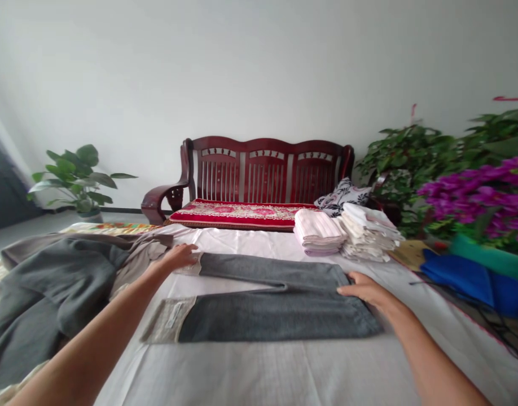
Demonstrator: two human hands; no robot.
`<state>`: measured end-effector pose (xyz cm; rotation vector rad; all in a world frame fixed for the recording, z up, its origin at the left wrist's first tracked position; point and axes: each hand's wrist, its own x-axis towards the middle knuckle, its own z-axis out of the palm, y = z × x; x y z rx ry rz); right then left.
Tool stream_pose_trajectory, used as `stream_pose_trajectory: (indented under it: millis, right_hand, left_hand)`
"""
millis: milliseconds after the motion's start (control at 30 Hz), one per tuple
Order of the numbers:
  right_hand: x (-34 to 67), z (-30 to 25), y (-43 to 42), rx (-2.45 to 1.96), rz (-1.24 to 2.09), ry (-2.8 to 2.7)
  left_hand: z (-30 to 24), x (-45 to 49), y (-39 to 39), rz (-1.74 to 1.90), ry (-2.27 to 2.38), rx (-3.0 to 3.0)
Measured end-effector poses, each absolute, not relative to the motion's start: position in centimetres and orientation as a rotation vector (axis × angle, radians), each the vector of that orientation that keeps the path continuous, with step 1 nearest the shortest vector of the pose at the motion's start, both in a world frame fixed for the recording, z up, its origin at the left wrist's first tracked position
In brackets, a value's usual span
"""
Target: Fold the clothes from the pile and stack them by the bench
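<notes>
A grey garment (276, 304) with pale lining at one end lies folded flat on a white-covered table (259, 372). My left hand (179, 256) rests flat on the far left end of its upper fold, fingers stretched out. At the garment's right end, my right hand (363, 288) lies flat on the cloth, fingers together and extended. Neither hand grips anything.
A heap of grey and beige clothes (51, 293) lies at the left. Stacks of folded pale towels (320, 231) and white cloths (369, 228) sit at the back right. Blue cloth (466, 279), cables and flowering plants (483, 197) line the right edge. A red wooden bench (259, 180) stands behind.
</notes>
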<state>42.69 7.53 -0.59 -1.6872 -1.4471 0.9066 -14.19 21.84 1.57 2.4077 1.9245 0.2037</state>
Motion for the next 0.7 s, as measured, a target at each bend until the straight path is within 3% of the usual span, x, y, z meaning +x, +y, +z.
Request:
stream_pose_trajectory:
  millis: [100,267,433,533,700]
  right_hand:
    - [42.2,-0.1,7.5,-1.67,1.09,-1.41]
    - [41.9,-0.5,7.3,-1.704,0.768,-1.433]
    - [41.8,-0.6,6.4,-1.75,0.371,-1.272]
    - [41.9,-0.5,5.7,-1.749,0.341,-1.248]
    - [42.3,-0.3,5.4,-1.779,0.403,-1.334]
  left_hand:
    - [1.9,-14.0,21.8,0.181,1.917,2.459]
    - [3.9,-13.8,20.9,0.354,1.946,2.541]
    - [6.9,-15.2,17.4,1.136,1.912,2.625]
    - [6.4,-16.8,13.1,1.455,1.722,2.721]
    - [1.9,-19.0,5.4,0.927,1.177,2.984]
